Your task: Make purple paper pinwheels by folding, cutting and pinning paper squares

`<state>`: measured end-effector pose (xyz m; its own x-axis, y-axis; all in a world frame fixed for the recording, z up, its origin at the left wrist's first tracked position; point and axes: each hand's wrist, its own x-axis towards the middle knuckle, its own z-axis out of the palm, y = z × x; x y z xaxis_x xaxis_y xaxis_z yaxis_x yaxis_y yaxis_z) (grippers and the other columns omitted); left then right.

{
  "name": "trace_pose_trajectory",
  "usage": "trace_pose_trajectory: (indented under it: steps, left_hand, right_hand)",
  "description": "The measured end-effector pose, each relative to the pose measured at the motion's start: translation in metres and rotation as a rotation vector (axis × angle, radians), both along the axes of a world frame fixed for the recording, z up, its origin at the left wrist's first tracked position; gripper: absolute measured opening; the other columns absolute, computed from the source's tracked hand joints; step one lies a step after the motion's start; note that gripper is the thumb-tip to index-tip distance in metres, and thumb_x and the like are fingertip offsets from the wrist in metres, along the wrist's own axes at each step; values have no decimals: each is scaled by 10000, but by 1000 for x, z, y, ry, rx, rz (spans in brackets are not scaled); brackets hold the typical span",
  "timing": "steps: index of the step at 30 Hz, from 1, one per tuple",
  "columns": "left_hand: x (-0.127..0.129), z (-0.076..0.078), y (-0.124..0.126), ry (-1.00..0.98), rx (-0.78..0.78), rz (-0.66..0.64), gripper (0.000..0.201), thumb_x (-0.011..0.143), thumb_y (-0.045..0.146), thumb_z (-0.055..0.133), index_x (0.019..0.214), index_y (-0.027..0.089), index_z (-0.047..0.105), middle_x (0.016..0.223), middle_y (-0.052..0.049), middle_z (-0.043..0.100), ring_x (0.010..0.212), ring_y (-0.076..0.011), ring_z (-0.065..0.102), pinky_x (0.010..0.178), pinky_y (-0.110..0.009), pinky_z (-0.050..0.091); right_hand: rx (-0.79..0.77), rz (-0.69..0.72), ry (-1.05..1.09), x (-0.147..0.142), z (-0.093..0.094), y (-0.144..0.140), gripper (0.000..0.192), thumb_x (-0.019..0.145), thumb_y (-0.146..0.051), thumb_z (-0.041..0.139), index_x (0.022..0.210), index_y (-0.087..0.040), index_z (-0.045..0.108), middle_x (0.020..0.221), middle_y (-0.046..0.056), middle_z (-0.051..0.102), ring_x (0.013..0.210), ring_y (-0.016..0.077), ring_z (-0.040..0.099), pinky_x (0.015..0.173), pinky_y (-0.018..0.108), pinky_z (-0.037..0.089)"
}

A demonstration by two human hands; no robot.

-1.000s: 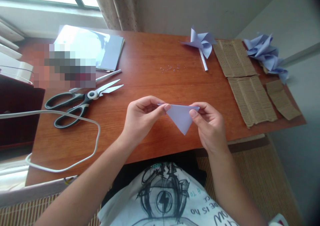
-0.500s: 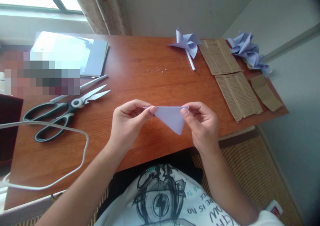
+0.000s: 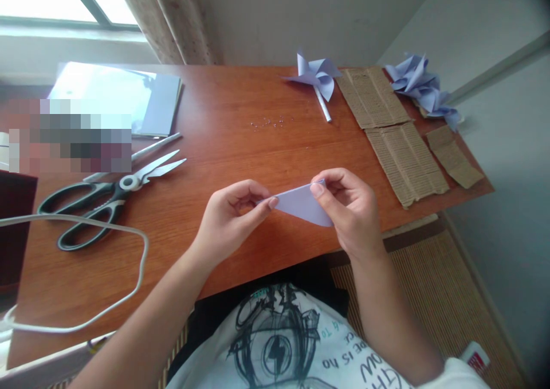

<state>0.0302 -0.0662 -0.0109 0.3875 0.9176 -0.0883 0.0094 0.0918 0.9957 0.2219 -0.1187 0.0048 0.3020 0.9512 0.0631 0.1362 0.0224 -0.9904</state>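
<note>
**Folded paper pinched between two hands at the table's near edge**

Where the table [image 3: 240,148] met its left edge, a white cable [image 3: 129,289] looped across the wood, and just beyond it lay black-handled scissors [image 3: 107,197] with their blades pointing toward the middle. A silver pen [image 3: 146,151] lay just behind the scissors, and a stack of paper [image 3: 129,94] sat in the far left corner.

Near the middle of the near edge, the left hand [image 3: 230,220] pinched the left tip of a folded lilac paper [image 3: 303,205] between thumb and forefinger, the other fingers curled. The paper was a flat triangle, held above the wood and tilted, its right end higher. The right hand [image 3: 350,208] gripped that right end, thumb on the near face and fingers curled behind.

Toward the far edge, a few tiny scraps [image 3: 268,124] dotted the wood. Right of them a lilac pinwheel [image 3: 315,77] lay on its white stick. Two strips of corrugated cardboard [image 3: 395,134] ran from the far edge toward the right edge, with a smaller piece [image 3: 455,157] beside them. A heap of lilac pinwheels [image 3: 423,88] filled the far right corner.
</note>
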Motion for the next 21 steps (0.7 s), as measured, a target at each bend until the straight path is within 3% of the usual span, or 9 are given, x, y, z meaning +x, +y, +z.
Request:
trace_pose_trajectory:
  steps: [4,8,12,21]
  left_hand:
    - [-1,-1,-2,83,83,-185,172,861,332,720,807,169,714,741,-32,686,693,-152,620,649,-234,502]
    - [-1,-1,-2,120,144,-265,136,888,300,688,863,172,728,778,-36,707,711,-156,636,681,-240,510]
    - [-1,0,-2,109,163,-295,93,849,272,736,863,180,744,784,-29,720,711,-155,642,683,-236,511]
    - [-3,1,-2,112,189,-219,139,817,316,779,848,183,755,771,-41,723,707,-174,646,686,-258,521]
  right_hand:
    - [-25,74,-121,6,8,-1,89,886,-301,696,848,-225,668,807,0,678,747,160,644,703,281,539]
    - [-41,205,-289,3,19,-3,43,885,-232,681,847,-218,670,820,-1,688,774,159,645,715,272,518]
    - [-19,309,-442,-4,26,-3,67,875,-178,683,824,-217,661,807,-9,693,760,151,639,691,261,488]
    - [-8,333,-506,-3,34,-6,76,864,-214,737,898,-233,672,875,1,716,814,176,658,722,278,488]
